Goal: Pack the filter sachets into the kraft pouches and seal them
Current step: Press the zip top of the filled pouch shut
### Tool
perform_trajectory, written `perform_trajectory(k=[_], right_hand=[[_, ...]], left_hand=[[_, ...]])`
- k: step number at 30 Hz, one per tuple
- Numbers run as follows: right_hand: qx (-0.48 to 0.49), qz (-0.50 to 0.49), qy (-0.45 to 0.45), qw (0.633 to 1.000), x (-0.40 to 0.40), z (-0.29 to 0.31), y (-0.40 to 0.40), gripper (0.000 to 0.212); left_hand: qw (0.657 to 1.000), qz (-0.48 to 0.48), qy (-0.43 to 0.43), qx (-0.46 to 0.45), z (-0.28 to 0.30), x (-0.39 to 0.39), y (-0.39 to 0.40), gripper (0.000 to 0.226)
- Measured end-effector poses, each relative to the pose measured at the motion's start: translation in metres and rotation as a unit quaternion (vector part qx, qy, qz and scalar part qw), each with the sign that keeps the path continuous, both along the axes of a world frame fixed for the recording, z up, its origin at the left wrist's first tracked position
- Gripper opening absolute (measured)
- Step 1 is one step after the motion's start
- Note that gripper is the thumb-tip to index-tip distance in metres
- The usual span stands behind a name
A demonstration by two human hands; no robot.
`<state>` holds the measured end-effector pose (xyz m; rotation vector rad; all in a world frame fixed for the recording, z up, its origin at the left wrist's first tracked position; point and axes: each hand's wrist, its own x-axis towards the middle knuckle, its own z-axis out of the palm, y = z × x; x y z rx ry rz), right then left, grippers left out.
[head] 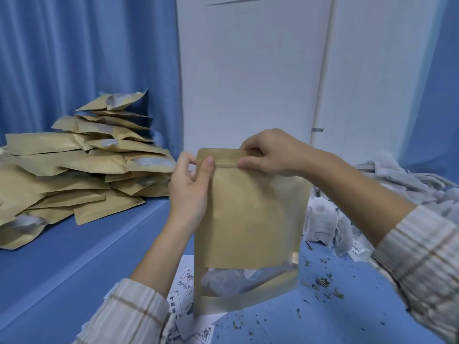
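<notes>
On the far left a big pile (74,170) of kraft pouches lies on the blue table (74,256). They look filled and done, but the view is too soft there to be sure.

Next comes the left hand (190,192). It holds the top left corner of the pouch (248,219). Its thumb (207,170) presses on the front, right on the seal strip, and its fingers curl round the back edge.

The pouch stands upright in the middle, held up between both hands. Its long side runs up and down. Its bottom hangs just above some printed papers (185,281) on the table. Through the clear window (246,281) low down, a sachet (223,281) shows inside, so this pouch is already filled.

The right hand (270,152) pinches the top strip right of the middle, thumb in front and fingers over the top edge.

The seal strip runs across, from one hand to the other. The gap between the two thumbs is the part that probably needs pressing next, and both hands are just as near to it.

On the right lies a heap of loose sachets (397,184), with dry crumbs (320,281) nearer in.
</notes>
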<state>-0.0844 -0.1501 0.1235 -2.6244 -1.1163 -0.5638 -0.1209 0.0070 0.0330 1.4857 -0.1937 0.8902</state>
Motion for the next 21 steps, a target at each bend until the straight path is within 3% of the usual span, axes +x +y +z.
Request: perform_trajectory(k=[4, 7, 10, 14, 21], right_hand=[[0.035, 0.0, -0.013, 0.999, -0.003, -0.003, 0.011, 0.034], [0.068, 0.014, -0.003, 0.998, -0.004, -0.005, 0.012, 0.031], [0.089, 0.033, 0.006, 0.995, -0.007, -0.007, 0.019, 0.047], [0.112, 0.045, -0.004, 0.993, -0.008, -0.008, 0.026, 0.03], [0.043, 0.008, -0.038, 0.998, 0.0, -0.01, 0.007, 0.047]], left_hand=[[0.999, 0.027, -0.015, 0.041, 0.0, -0.003, -0.007, 0.031], [0.997, 0.05, -0.017, 0.061, -0.002, -0.005, -0.007, 0.031], [0.996, 0.071, 0.0, 0.059, -0.002, -0.002, -0.011, 0.028], [0.998, 0.059, 0.004, 0.013, -0.006, 0.0, -0.012, 0.028], [0.991, 0.123, -0.032, 0.047, -0.011, 0.0, -0.015, 0.027]])
